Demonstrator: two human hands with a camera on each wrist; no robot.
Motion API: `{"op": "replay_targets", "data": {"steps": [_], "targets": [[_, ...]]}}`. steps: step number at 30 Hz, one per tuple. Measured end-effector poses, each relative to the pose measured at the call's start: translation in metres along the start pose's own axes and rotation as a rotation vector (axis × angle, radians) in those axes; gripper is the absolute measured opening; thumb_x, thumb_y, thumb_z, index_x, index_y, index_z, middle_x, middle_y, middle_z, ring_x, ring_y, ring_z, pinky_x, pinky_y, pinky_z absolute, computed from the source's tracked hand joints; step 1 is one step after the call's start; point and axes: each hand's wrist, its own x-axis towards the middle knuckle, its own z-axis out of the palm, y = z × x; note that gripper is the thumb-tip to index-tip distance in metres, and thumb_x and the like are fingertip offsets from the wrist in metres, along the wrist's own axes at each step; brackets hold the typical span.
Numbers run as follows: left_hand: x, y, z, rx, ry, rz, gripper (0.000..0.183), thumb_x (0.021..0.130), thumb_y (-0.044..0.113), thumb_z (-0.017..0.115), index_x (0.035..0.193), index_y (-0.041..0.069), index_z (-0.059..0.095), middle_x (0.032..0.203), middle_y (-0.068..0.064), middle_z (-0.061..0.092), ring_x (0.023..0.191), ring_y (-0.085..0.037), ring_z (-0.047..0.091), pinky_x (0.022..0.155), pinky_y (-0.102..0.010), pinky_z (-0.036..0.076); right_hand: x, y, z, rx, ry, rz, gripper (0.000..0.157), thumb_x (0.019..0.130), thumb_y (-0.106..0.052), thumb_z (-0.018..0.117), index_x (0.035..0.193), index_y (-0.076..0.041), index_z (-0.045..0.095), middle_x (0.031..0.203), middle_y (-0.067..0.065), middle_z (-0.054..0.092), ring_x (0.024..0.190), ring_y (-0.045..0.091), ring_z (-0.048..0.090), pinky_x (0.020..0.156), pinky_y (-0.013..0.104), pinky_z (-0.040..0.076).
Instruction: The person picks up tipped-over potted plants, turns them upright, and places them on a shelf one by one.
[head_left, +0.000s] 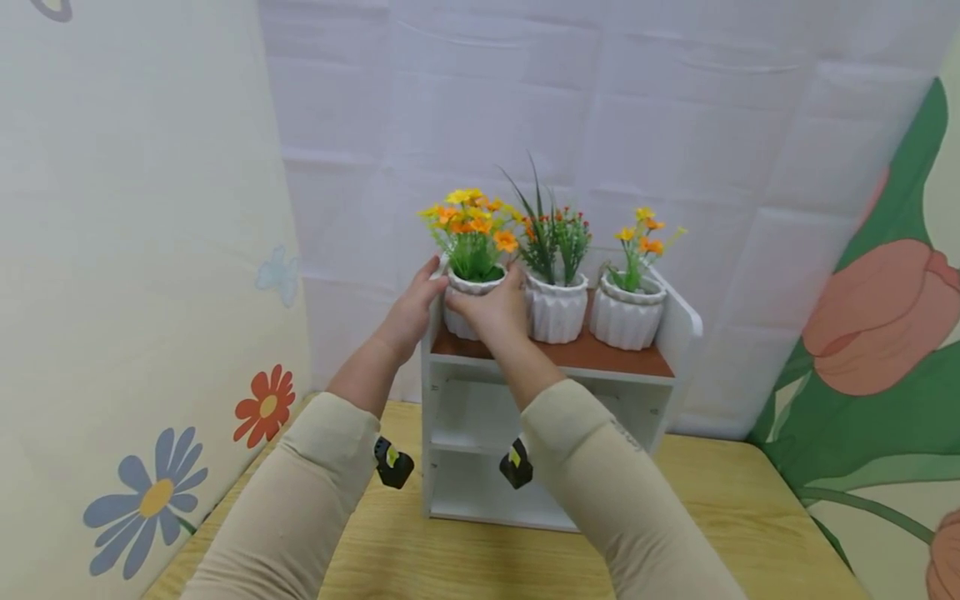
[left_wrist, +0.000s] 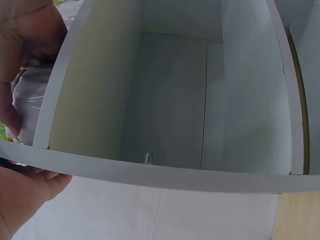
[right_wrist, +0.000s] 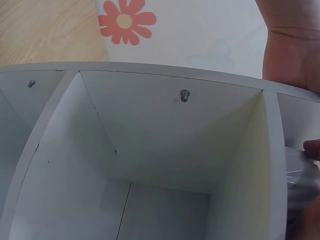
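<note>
On the top left of a small white shelf unit (head_left: pixel 553 360) stands a white fluted flower pot (head_left: pixel 459 321) with yellow and orange flowers (head_left: pixel 468 221). My right hand (head_left: pixel 495 312) grips this pot, thumb across its front and fingers round its right side. My left hand (head_left: pixel 408 317) is at the unit's left side panel, its thumb reaching towards the pot's rim. In the left wrist view, the left hand's fingers (left_wrist: pixel 55 185) lie along the outer face of that panel. The right wrist view catches only part of the gripped pot (right_wrist: pixel 300 175).
Right of the gripped pot stand a white pot (head_left: pixel 558 312) with grassy leaves and red blooms, then another (head_left: pixel 627 317) with orange flowers. Bare shelf compartments (head_left: pixel 468 408) lie below. The unit stands on a wooden table (head_left: pixel 465 558) against a white cloth backdrop (head_left: pixel 450 100).
</note>
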Motion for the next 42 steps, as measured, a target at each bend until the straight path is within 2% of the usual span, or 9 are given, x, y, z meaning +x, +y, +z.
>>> {"op": "replay_targets", "data": {"steps": [14, 23, 31, 37, 42], "targets": [[0.001, -0.003, 0.007, -0.010, -0.012, 0.007, 0.062, 0.105, 0.033, 0.027, 0.159, 0.019, 0.001, 0.167, -0.001, -0.004, 0.153, -0.023, -0.008, 0.123, -0.051, 0.000, -0.002, 0.010, -0.001, 0.056, 0.022, -0.020, 0.107, 0.072, -0.030, 0.085, 0.154, -0.012, 0.018, 0.151, 0.018, 0.038, 0.138, 0.031, 0.041, 0.113, 0.042, 0.037], [0.001, -0.004, 0.009, -0.009, -0.013, -0.006, 0.063, 0.105, 0.034, 0.027, 0.159, 0.018, 0.001, 0.167, -0.001, -0.004, 0.153, -0.024, -0.008, 0.123, -0.051, 0.000, -0.007, 0.014, -0.008, 0.088, -0.001, -0.045, 0.108, 0.073, -0.031, 0.085, 0.155, -0.013, 0.017, 0.154, 0.014, 0.036, 0.140, 0.029, 0.039, 0.114, 0.042, 0.035], [0.000, -0.004, 0.007, 0.020, -0.002, -0.011, 0.063, 0.104, 0.035, 0.027, 0.159, 0.019, 0.000, 0.167, 0.000, -0.004, 0.153, -0.023, -0.007, 0.123, -0.051, 0.001, -0.019, 0.016, -0.020, 0.097, -0.093, 0.006, 0.109, 0.078, -0.037, 0.082, 0.158, -0.017, 0.010, 0.161, 0.010, 0.028, 0.146, 0.026, 0.030, 0.117, 0.042, 0.031], [0.002, -0.003, 0.002, 0.022, 0.001, -0.002, 0.064, 0.104, 0.036, 0.027, 0.159, 0.017, 0.000, 0.167, -0.001, -0.003, 0.153, -0.022, -0.008, 0.123, -0.049, 0.001, -0.029, 0.021, -0.034, 0.097, -0.151, 0.015, 0.103, 0.080, -0.043, 0.079, 0.157, -0.018, 0.015, 0.160, 0.008, 0.029, 0.147, 0.024, 0.029, 0.117, 0.043, 0.032], [0.001, -0.004, -0.004, 0.018, -0.029, -0.001, 0.066, 0.105, 0.043, 0.025, 0.158, 0.018, -0.006, 0.166, -0.001, -0.009, 0.153, -0.022, -0.010, 0.123, -0.051, -0.001, -0.042, 0.032, -0.055, 0.044, -0.234, -0.009, 0.093, 0.086, -0.045, 0.072, 0.157, -0.019, 0.017, 0.161, 0.008, 0.027, 0.148, 0.024, 0.028, 0.117, 0.044, 0.031]]}}
